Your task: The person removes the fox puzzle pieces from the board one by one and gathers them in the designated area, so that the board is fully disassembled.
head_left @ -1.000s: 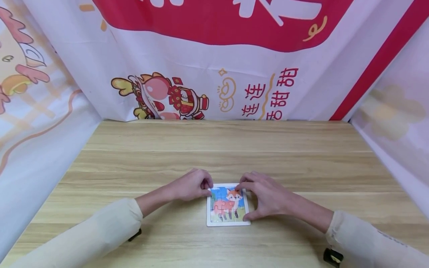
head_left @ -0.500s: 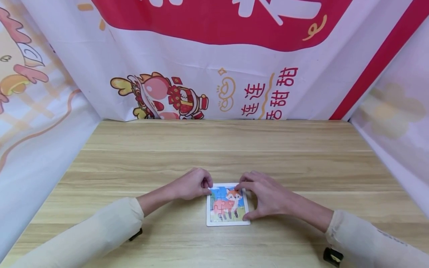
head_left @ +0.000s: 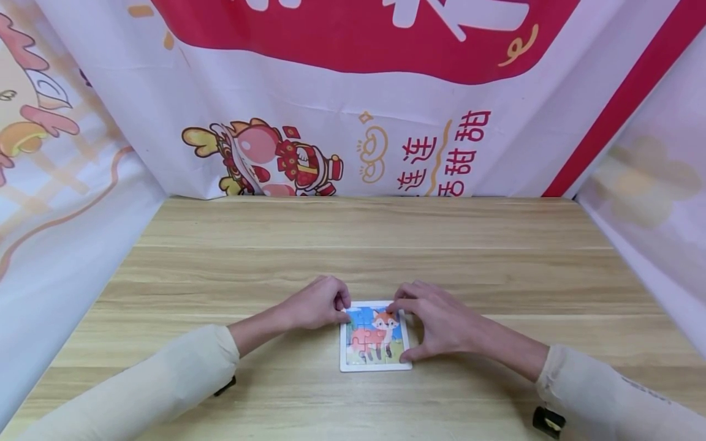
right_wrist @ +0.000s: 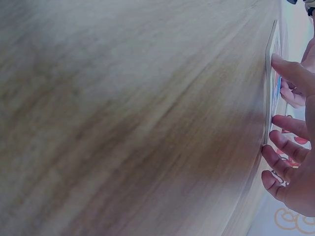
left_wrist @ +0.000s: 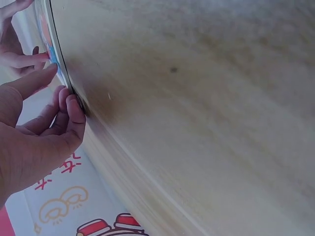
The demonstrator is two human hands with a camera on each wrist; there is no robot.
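A fox jigsaw puzzle (head_left: 375, 337) in a white frame lies on the wooden table, its several pieces fitted together. My left hand (head_left: 320, 303) pinches its upper left corner. In the left wrist view the left thumb is on the face and the curled fingers (left_wrist: 74, 113) sit at the frame's edge. My right hand (head_left: 441, 321) spans the right side, its thumb at the lower right corner and its index fingertip near the fox's ear. The right wrist view shows the right thumb (right_wrist: 290, 71) against the frame and the other fingers relaxed at the far end.
The wood-grain table (head_left: 220, 269) runs back to a printed white and red cloth (head_left: 353, 98). More cloth hangs at the left (head_left: 60, 184) and right sides. Pale sleeves (head_left: 165, 373) cover both forearms.
The left hand has shifted very slightly at the puzzle's corner. The right hand and the puzzle stay in place.
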